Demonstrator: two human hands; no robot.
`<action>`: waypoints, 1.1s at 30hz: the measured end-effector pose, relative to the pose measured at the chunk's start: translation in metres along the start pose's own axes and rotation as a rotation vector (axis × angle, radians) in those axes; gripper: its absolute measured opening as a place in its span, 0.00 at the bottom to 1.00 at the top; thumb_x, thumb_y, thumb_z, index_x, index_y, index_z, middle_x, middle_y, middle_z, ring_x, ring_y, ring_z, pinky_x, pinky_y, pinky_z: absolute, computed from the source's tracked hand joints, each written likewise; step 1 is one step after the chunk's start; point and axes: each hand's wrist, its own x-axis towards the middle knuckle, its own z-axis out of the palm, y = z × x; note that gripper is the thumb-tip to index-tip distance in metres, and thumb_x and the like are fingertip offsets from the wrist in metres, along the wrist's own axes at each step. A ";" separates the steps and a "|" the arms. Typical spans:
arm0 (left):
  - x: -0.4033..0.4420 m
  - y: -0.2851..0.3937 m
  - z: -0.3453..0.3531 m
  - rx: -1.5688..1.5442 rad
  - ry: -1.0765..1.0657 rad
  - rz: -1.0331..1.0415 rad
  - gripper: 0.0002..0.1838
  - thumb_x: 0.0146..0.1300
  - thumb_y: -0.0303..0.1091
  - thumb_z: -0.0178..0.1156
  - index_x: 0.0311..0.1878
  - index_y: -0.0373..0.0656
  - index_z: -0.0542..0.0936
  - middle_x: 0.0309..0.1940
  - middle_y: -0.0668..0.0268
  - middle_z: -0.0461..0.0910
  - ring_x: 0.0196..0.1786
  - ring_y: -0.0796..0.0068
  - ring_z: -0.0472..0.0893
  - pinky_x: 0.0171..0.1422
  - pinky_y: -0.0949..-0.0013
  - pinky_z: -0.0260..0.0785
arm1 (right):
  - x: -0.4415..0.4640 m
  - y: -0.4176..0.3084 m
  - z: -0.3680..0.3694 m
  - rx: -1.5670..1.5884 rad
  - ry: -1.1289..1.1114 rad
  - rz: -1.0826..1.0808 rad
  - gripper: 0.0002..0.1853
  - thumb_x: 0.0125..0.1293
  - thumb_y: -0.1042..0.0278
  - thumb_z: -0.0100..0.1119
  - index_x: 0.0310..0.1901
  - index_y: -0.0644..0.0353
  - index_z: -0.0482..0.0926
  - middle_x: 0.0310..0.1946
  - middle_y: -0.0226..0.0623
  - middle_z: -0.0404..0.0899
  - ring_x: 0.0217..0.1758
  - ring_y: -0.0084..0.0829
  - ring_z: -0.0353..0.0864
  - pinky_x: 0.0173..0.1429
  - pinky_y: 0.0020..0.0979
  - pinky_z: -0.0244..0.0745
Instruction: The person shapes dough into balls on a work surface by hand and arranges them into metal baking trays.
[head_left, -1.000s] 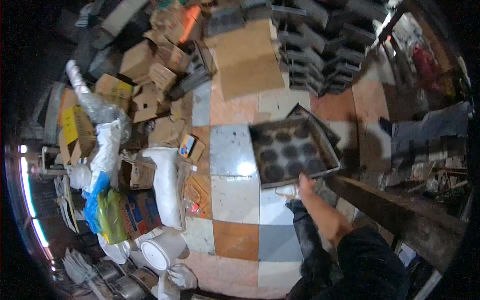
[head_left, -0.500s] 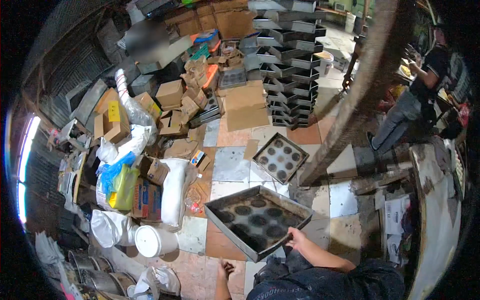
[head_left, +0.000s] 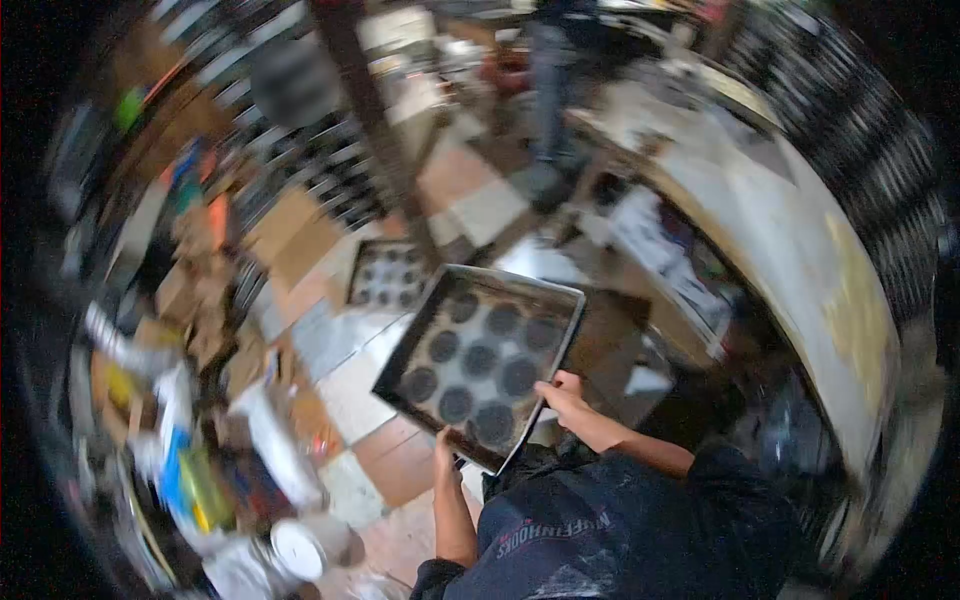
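A square metal baking tray [head_left: 481, 357] with raised sides hangs in front of me, above the tiled floor. Dark round patches mark its pale, stained inner base. My right hand [head_left: 562, 394] is closed on its right edge, with the thumb over the rim. At the near edge, my left hand [head_left: 446, 450] grips the rim; most of its fingers are hidden beneath. A second tray [head_left: 388, 274] with similar dark rounds lies on the floor beyond the first.
Tall stacks of trays [head_left: 330, 165] stand behind a wooden post [head_left: 375, 120]. A long pale worktable [head_left: 800, 270] runs along the right. Boxes, sacks and a white-lidded bucket [head_left: 298, 548] crowd the left. Another person [head_left: 550, 90] stands at the back; motion blurs much of the surroundings.
My view has swung to the right. My left hand, free of the tray before, now grips its near edge. The tray has turned, and my right hand still holds it.
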 end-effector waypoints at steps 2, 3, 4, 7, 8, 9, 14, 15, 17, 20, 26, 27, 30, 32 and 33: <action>-0.008 -0.008 0.049 -0.017 -0.122 0.113 0.13 0.60 0.43 0.56 0.38 0.44 0.78 0.34 0.64 0.78 0.39 0.65 0.78 0.48 0.64 0.71 | 0.012 0.016 -0.057 0.067 0.080 -0.094 0.12 0.49 0.67 0.72 0.24 0.61 0.76 0.23 0.30 0.75 0.29 0.23 0.71 0.32 0.33 0.68; -0.022 -0.006 0.072 0.032 -0.169 0.104 0.13 0.60 0.43 0.56 0.38 0.44 0.78 0.34 0.64 0.78 0.39 0.65 0.78 0.48 0.64 0.71 | 0.014 0.028 -0.079 0.175 0.088 -0.189 0.11 0.49 0.68 0.72 0.24 0.61 0.76 0.23 0.29 0.75 0.29 0.22 0.72 0.33 0.32 0.69; -0.034 -0.009 0.093 0.001 -0.253 0.151 0.13 0.60 0.42 0.56 0.37 0.43 0.78 0.33 0.64 0.78 0.39 0.65 0.78 0.48 0.63 0.71 | 0.002 0.025 -0.107 0.204 0.140 -0.190 0.11 0.49 0.68 0.72 0.24 0.61 0.76 0.23 0.29 0.75 0.29 0.22 0.72 0.33 0.32 0.69; -0.029 -0.056 0.172 -0.014 -0.182 0.327 0.13 0.57 0.38 0.54 0.35 0.36 0.76 0.31 0.55 0.78 0.31 0.60 0.80 0.38 0.57 0.75 | -0.019 0.010 -0.206 0.333 0.224 -0.256 0.11 0.50 0.69 0.72 0.29 0.61 0.78 0.25 0.26 0.76 0.32 0.22 0.74 0.35 0.30 0.70; -0.034 -0.061 0.199 0.155 -0.278 0.411 0.13 0.58 0.38 0.54 0.34 0.35 0.77 0.31 0.55 0.78 0.32 0.61 0.79 0.39 0.58 0.73 | -0.017 0.021 -0.235 0.395 0.274 -0.340 0.11 0.51 0.70 0.71 0.32 0.62 0.78 0.27 0.27 0.77 0.33 0.22 0.75 0.38 0.29 0.72; -0.039 -0.067 0.223 0.222 -0.307 0.471 0.13 0.59 0.38 0.53 0.33 0.35 0.77 0.31 0.56 0.77 0.33 0.62 0.78 0.40 0.60 0.72 | -0.016 0.033 -0.259 0.467 0.312 -0.424 0.12 0.52 0.71 0.71 0.35 0.63 0.78 0.30 0.27 0.77 0.34 0.23 0.76 0.40 0.29 0.73; -0.037 -0.111 0.384 0.136 -0.340 0.497 0.13 0.61 0.39 0.53 0.31 0.38 0.77 0.28 0.61 0.76 0.37 0.67 0.74 0.46 0.64 0.67 | -0.036 0.025 -0.390 0.535 0.272 -0.420 0.34 0.60 0.68 0.67 0.66 0.61 0.62 0.62 0.45 0.67 0.66 0.44 0.68 0.67 0.43 0.69; -0.076 -0.105 0.424 0.037 -0.370 0.508 0.12 0.61 0.39 0.53 0.30 0.39 0.77 0.27 0.62 0.75 0.36 0.68 0.74 0.46 0.65 0.66 | -0.031 0.031 -0.406 0.490 0.254 -0.469 0.37 0.61 0.66 0.66 0.69 0.60 0.60 0.66 0.48 0.65 0.69 0.45 0.65 0.70 0.45 0.66; -0.100 -0.094 0.471 0.083 -0.384 0.430 0.12 0.61 0.38 0.53 0.29 0.39 0.76 0.28 0.62 0.76 0.35 0.67 0.74 0.44 0.65 0.67 | -0.031 0.025 -0.422 0.467 0.056 -0.568 0.40 0.62 0.63 0.65 0.73 0.58 0.56 0.72 0.47 0.57 0.74 0.44 0.58 0.72 0.47 0.62; -0.089 -0.080 0.525 0.194 -0.420 0.494 0.15 0.61 0.40 0.52 0.32 0.36 0.78 0.31 0.62 0.77 0.33 0.67 0.73 0.39 0.62 0.67 | -0.010 0.020 -0.445 0.306 0.094 -0.580 0.33 0.63 0.62 0.65 0.68 0.61 0.66 0.65 0.45 0.70 0.65 0.37 0.72 0.66 0.40 0.70; -0.093 -0.061 0.621 0.283 -0.391 0.542 0.15 0.58 0.41 0.55 0.32 0.36 0.77 0.31 0.59 0.77 0.32 0.66 0.75 0.36 0.62 0.70 | 0.042 0.006 -0.518 0.199 0.158 -0.626 0.21 0.63 0.66 0.64 0.56 0.65 0.75 0.52 0.42 0.81 0.52 0.32 0.82 0.54 0.36 0.78; -0.089 -0.061 0.637 0.313 -0.356 0.564 0.15 0.58 0.41 0.55 0.31 0.36 0.77 0.31 0.59 0.77 0.30 0.66 0.75 0.33 0.63 0.69 | 0.052 0.011 -0.533 0.197 0.168 -0.623 0.21 0.63 0.66 0.64 0.56 0.65 0.75 0.52 0.42 0.81 0.52 0.32 0.82 0.54 0.36 0.78; -0.067 -0.069 0.676 0.159 -0.290 0.400 0.12 0.59 0.39 0.56 0.33 0.38 0.74 0.28 0.62 0.74 0.25 0.69 0.72 0.27 0.64 0.66 | 0.065 0.022 -0.590 0.158 0.235 -0.367 0.19 0.65 0.65 0.62 0.55 0.64 0.76 0.50 0.39 0.81 0.48 0.28 0.81 0.56 0.33 0.76; -0.037 -0.076 0.695 0.179 -0.308 0.400 0.11 0.60 0.38 0.57 0.35 0.39 0.73 0.27 0.64 0.73 0.22 0.72 0.70 0.26 0.64 0.64 | 0.076 0.055 -0.628 0.016 0.375 -0.338 0.18 0.64 0.63 0.62 0.53 0.63 0.78 0.46 0.37 0.81 0.46 0.28 0.81 0.53 0.32 0.77; -0.023 -0.081 0.701 0.189 -0.299 0.422 0.10 0.61 0.37 0.57 0.35 0.40 0.73 0.27 0.65 0.72 0.22 0.72 0.70 0.26 0.65 0.64 | 0.088 0.087 -0.646 -0.041 0.455 -0.352 0.18 0.63 0.62 0.63 0.52 0.63 0.79 0.44 0.36 0.82 0.45 0.27 0.81 0.52 0.32 0.77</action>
